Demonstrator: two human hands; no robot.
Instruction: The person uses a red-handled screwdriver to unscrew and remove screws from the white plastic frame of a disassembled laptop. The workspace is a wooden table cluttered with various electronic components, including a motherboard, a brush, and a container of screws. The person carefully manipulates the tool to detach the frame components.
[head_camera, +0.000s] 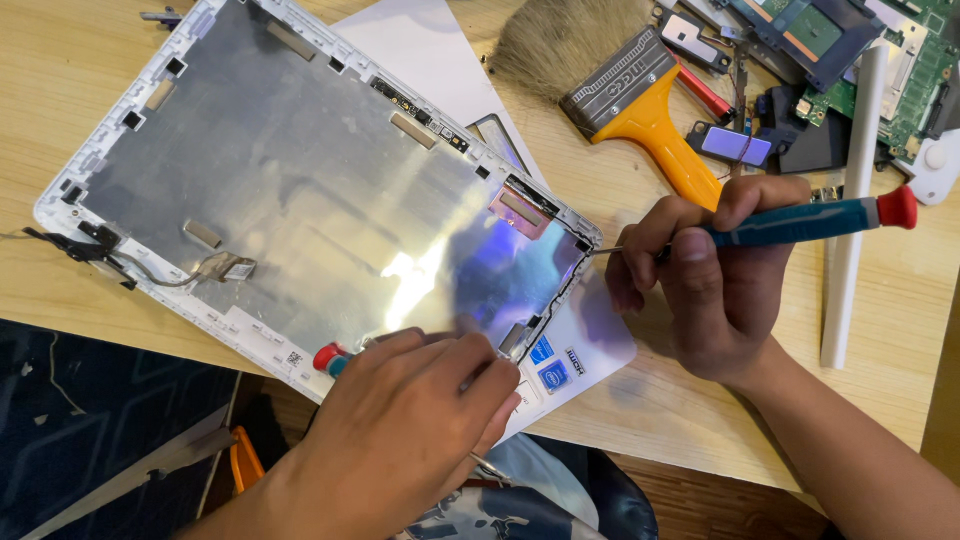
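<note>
1. A loose black cable (95, 250) is seen at the left corner of the white lid (200, 320), which lies face down on the wooden table (680, 400), its foil-lined inside turned up.
2. The left hand (400, 440) is pressed on the lid's near edge, fingers curled together around a second tool; only a red cap (326, 357) and a thin metal tip below the hand are visible, so the tool's kind cannot be told.
3. The screwdriver (800, 222), teal with a red end, is pinched between thumb and forefinger of the right hand (715, 290); its thin tip is set at the lid's right corner, by the hinge mount.
4. The step in hand is judged to be work on a small fastener or clip at that corner, with the lid steadied by the left hand.
5. The next move is judged to call for a steady tip, light pressure, and the lid held flat so that it is not shifted.
6. Farther right, a brush (640, 100), a circuit board (900, 70) and a white strip (850, 200) are laid well apart from the hands.
</note>
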